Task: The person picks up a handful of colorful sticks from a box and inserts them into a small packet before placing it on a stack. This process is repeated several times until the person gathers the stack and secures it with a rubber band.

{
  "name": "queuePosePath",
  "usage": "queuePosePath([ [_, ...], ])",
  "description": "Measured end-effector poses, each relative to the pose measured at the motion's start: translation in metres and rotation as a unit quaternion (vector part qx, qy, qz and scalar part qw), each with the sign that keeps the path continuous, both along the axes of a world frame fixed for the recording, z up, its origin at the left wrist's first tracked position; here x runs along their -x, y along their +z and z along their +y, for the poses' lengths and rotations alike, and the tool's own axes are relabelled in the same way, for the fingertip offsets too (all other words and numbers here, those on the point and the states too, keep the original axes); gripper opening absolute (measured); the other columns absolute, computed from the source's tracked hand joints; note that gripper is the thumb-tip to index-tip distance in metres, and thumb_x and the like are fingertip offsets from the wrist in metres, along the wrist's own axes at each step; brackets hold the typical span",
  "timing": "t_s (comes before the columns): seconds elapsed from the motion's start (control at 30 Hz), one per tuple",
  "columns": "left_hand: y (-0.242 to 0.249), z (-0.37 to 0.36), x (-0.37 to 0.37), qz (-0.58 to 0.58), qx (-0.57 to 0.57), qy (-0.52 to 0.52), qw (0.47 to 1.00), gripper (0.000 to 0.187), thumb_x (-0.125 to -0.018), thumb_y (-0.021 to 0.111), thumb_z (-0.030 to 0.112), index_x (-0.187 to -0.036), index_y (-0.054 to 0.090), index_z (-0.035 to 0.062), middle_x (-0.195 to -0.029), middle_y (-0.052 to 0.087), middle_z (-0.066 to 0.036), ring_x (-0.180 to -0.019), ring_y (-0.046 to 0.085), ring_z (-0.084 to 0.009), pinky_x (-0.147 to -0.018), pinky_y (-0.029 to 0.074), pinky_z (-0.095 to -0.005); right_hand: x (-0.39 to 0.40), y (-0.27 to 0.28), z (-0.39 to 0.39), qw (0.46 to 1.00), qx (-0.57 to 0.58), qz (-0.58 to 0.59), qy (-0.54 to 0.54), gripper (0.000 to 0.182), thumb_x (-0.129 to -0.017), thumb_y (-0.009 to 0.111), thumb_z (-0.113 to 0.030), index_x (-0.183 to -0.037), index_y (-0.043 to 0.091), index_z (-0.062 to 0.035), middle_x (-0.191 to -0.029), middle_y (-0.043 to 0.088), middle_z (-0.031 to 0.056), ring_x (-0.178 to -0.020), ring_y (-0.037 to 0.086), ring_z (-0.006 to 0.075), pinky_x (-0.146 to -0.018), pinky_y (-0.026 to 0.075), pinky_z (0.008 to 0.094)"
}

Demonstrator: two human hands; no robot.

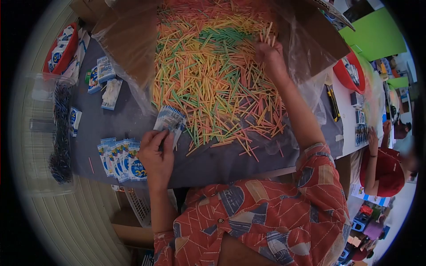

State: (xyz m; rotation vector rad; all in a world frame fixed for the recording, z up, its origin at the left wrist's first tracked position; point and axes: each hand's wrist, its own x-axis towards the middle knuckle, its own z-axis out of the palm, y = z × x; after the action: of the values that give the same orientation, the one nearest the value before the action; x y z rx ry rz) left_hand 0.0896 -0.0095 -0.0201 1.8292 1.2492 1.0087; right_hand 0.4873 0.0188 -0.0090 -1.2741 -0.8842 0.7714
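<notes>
My left hand [156, 153] pinches a small printed packet [170, 120] near the front of the pile, its fingers closed on the packet's lower edge. Over the right side of the pile, my right hand [269, 52] is closed around a small bunch of thin coloured sticks [267, 35] that point upward. Beneath and between both hands spreads a big heap of thin sticks [213, 84] in yellow, green, pink and orange, spilling from a cardboard box lined with clear plastic. Left of my left hand, several blue and white packets [120, 159] lie fanned out in overlapping rows.
A red basket [49, 66] of packets stands far left, above a clear tray [44, 186] with dark strips. More packets [105, 71] lie nearby. Right of the box are a yellow-black cutter [333, 104] and another red basket [361, 73]. A co-worker in red [386, 170] works at right.
</notes>
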Motion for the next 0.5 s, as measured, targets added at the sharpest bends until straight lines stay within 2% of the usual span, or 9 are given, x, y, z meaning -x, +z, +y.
queuePosePath([
  [0.07, 0.004, 0.002, 0.000, 0.111, -0.094, -0.029, 0.989, 0.016, -0.083, 0.075, 0.011, -0.094, 0.073, 0.0000, -0.088, 0.065, -0.010, -0.077, 0.065, -0.0267, -0.068, 0.050, -0.0350, 0.011, -0.005, 0.006, 0.999, 0.022, 0.013, 0.019, 0.012, -0.094, 0.061, -0.014, -0.095, 0.064, -0.0028, -0.068, 0.053, 0.0002, -0.061, 0.049, 0.0101, -0.059, 0.042, 0.0260],
  [0.13, 0.007, 0.003, 0.002, 0.103, -0.066, -0.035, 0.992, 0.016, -0.083, 0.075, 0.012, -0.093, 0.073, 0.0003, -0.088, 0.065, -0.010, -0.078, 0.065, -0.0268, -0.069, 0.050, -0.0354, 0.018, -0.019, 0.014, 0.982, -0.069, -0.156, 0.081, 0.016, -0.100, 0.056, -0.014, -0.091, 0.064, -0.0033, -0.061, 0.048, -0.0020, -0.057, 0.045, 0.0092, -0.056, 0.040, 0.0284],
  [0.17, 0.009, 0.003, 0.004, 0.095, -0.037, -0.040, 0.994, 0.016, -0.083, 0.075, 0.013, -0.093, 0.073, 0.0006, -0.088, 0.066, -0.010, -0.078, 0.065, -0.0268, -0.070, 0.050, -0.0358, 0.017, -0.021, 0.013, 0.982, -0.070, -0.157, 0.083, 0.016, -0.100, 0.056, -0.014, -0.091, 0.064, -0.0033, -0.061, 0.048, -0.0020, -0.057, 0.045, 0.0092, -0.056, 0.040, 0.0284],
  [0.23, 0.008, 0.003, 0.007, 0.120, -0.054, -0.047, 0.990, 0.019, -0.082, 0.074, 0.010, -0.098, 0.072, 0.0006, -0.090, 0.065, -0.010, -0.081, 0.065, -0.0275, -0.070, 0.051, -0.0371, 0.019, -0.012, 0.009, 0.994, -0.008, -0.055, 0.094, 0.022, -0.103, 0.052, -0.015, -0.090, 0.063, -0.0009, -0.060, 0.047, -0.0018, -0.057, 0.047, 0.0094, -0.056, 0.041, 0.0287],
  [0.3, 0.006, 0.000, 0.007, 0.143, -0.071, -0.058, 0.985, 0.023, -0.081, 0.072, 0.008, -0.103, 0.071, 0.0007, -0.092, 0.063, -0.011, -0.084, 0.064, -0.0282, -0.071, 0.051, -0.0383, 0.010, -0.002, 0.006, 0.997, 0.017, -0.017, 0.070, 0.023, -0.103, 0.053, -0.016, -0.090, 0.064, -0.0004, -0.062, 0.050, -0.0009, -0.058, 0.049, 0.0102, -0.057, 0.042, 0.0293],
  [0.37, 0.003, -0.008, 0.000, 0.357, -0.254, -0.052, 0.897, 0.038, -0.076, 0.068, 0.002, -0.115, 0.066, 0.0009, -0.098, 0.059, -0.012, -0.090, 0.060, -0.0311, -0.070, 0.052, -0.0407, -0.006, 0.007, -0.001, 0.998, 0.043, 0.020, 0.041, 0.024, -0.103, 0.053, -0.018, -0.091, 0.064, 0.0001, -0.063, 0.053, -0.0001, -0.060, 0.051, 0.0110, -0.058, 0.043, 0.0299],
  [0.43, -0.004, -0.013, -0.003, 0.362, -0.268, -0.048, 0.891, 0.042, -0.074, 0.066, 0.001, -0.117, 0.064, 0.0009, -0.100, 0.058, -0.012, -0.091, 0.059, -0.0322, -0.070, 0.053, -0.0413, -0.015, 0.018, -0.007, 0.952, 0.009, 0.171, 0.253, 0.019, -0.101, 0.057, -0.018, -0.102, 0.068, -0.0032, -0.072, 0.061, 0.0018, -0.063, 0.054, 0.0118, -0.060, 0.045, 0.0300],
  [0.47, -0.007, -0.016, -0.003, 0.371, -0.280, -0.044, 0.884, 0.046, -0.072, 0.065, 0.000, -0.118, 0.062, 0.0009, -0.102, 0.056, -0.013, -0.093, 0.057, -0.0333, -0.070, 0.053, -0.0419, -0.010, 0.015, -0.008, 0.952, 0.010, 0.170, 0.254, 0.019, -0.101, 0.057, -0.018, -0.102, 0.068, -0.0032, -0.072, 0.061, 0.0018, -0.063, 0.054, 0.0118, -0.060, 0.045, 0.0300],
  [0.5, -0.006, -0.016, -0.004, 0.372, -0.278, -0.044, 0.885, 0.046, -0.072, 0.065, 0.000, -0.118, 0.062, 0.0009, -0.102, 0.056, -0.013, -0.093, 0.057, -0.0333, -0.070, 0.053, -0.0419, 0.008, 0.015, -0.010, 0.975, 0.030, -0.144, 0.169, 0.017, -0.099, 0.058, -0.016, -0.107, 0.069, -0.0052, -0.072, 0.063, 0.0034, -0.066, 0.058, 0.0151, -0.062, 0.047, 0.0317],
])
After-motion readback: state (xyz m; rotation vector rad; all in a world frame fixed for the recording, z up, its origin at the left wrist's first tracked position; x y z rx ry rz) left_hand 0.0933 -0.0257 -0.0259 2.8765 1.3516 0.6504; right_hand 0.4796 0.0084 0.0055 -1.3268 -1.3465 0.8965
